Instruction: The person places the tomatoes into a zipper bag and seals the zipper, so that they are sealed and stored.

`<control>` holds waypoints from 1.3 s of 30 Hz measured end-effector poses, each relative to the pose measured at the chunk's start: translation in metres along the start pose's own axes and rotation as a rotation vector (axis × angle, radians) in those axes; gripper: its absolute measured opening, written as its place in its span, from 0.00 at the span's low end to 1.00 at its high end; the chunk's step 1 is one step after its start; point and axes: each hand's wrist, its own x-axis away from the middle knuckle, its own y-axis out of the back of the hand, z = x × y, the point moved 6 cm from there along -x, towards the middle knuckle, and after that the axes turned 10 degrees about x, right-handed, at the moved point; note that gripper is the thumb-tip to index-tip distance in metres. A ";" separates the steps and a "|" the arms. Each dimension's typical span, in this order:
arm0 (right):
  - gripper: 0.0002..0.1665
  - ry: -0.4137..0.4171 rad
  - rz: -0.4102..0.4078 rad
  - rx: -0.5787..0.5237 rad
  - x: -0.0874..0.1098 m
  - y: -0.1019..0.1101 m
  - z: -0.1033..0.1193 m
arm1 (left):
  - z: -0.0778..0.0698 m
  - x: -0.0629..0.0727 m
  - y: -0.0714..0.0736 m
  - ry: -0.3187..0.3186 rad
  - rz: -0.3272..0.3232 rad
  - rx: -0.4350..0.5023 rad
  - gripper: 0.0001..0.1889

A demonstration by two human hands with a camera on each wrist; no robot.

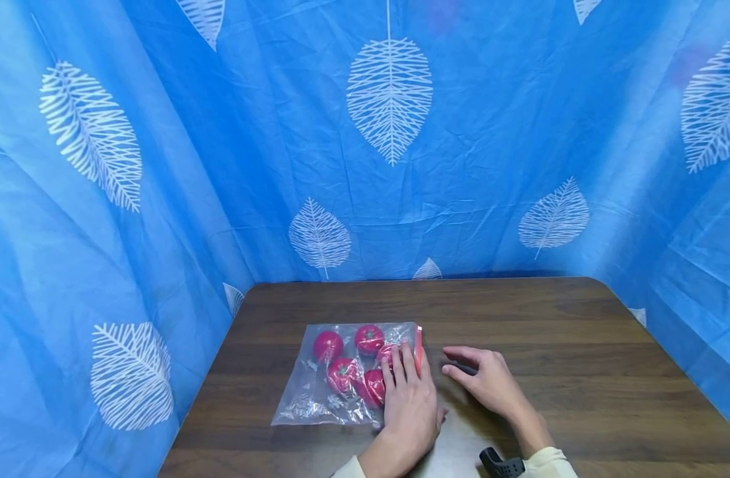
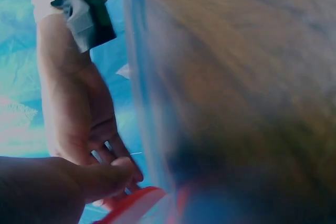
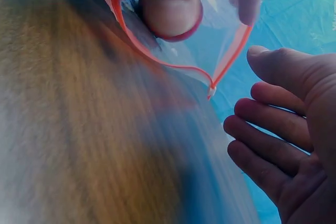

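A clear zip bag (image 1: 308, 405) lies flat on the wooden table, with several red tomatoes (image 1: 328, 346) inside. Its red zip edge (image 1: 419, 337) faces right; in the right wrist view the mouth gapes, with a small white slider (image 3: 211, 92) at one corner. My left hand (image 1: 409, 408) rests on the bag's right part with fingers extended over the tomatoes, its thumb (image 3: 170, 17) sticking out in front of the mouth. Just right of the bag, my right hand (image 1: 496, 385) hovers with thumb and fingers apart and holds nothing.
The brown wooden table (image 1: 610, 398) stretches away to the right and behind the bag. Blue curtains (image 1: 460, 166) with white leaf prints enclose the back and sides. A black strap (image 1: 501, 465) is round my right wrist.
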 end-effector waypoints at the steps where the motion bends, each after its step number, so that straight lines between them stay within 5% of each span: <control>1: 0.21 -0.003 0.004 0.000 0.002 0.001 0.000 | 0.000 0.000 0.002 -0.003 0.000 0.015 0.59; 7: 0.22 -0.038 0.024 -0.059 0.014 0.007 -0.001 | 0.009 -0.003 0.028 -0.031 -0.016 0.186 0.57; 12: 0.29 -0.123 0.038 -0.240 0.029 0.012 0.002 | 0.036 -0.017 0.058 -0.048 -0.013 0.273 0.56; 19: 0.34 -0.322 0.064 -0.405 0.055 0.013 0.016 | 0.071 -0.050 0.094 -0.081 0.109 0.321 0.56; 24: 0.38 -0.413 0.178 -0.689 0.073 0.002 0.029 | 0.086 -0.069 0.114 -0.127 0.145 0.291 0.54; 31: 0.43 -0.474 0.480 -1.048 0.099 -0.020 0.044 | 0.095 -0.095 0.114 -0.137 0.244 0.340 0.53; 39: 0.29 -0.579 0.610 -1.201 0.119 -0.051 0.066 | 0.098 -0.124 0.088 -0.119 0.417 0.427 0.48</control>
